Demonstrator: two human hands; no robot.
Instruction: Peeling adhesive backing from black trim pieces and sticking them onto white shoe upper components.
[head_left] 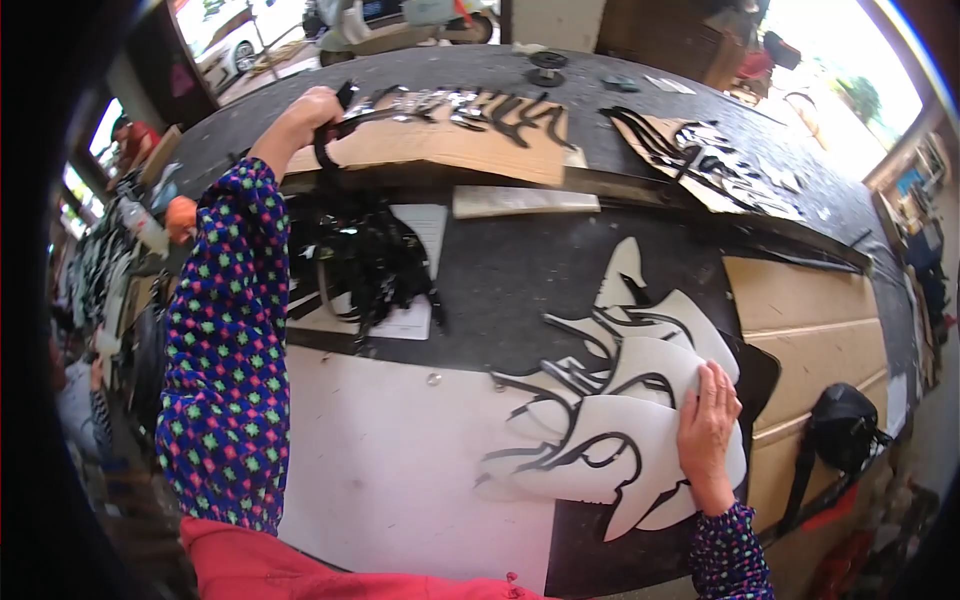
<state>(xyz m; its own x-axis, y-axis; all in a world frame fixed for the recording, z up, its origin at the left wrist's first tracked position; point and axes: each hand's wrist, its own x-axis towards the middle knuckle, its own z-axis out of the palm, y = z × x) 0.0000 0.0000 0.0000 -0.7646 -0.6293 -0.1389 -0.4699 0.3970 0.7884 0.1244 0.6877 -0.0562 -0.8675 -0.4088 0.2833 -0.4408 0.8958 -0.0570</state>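
The left arm (almost straight) stretches forward, left hand curled, while the right hand lies palm down, fingers extended.

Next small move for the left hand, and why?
I'd say: with the left hand, draw one of the black strips off the cardboard toward the white pieces. That hand is at the row's left end, similar black bands lie on the pieces, and the right hand rests flat there, probably steadying them.
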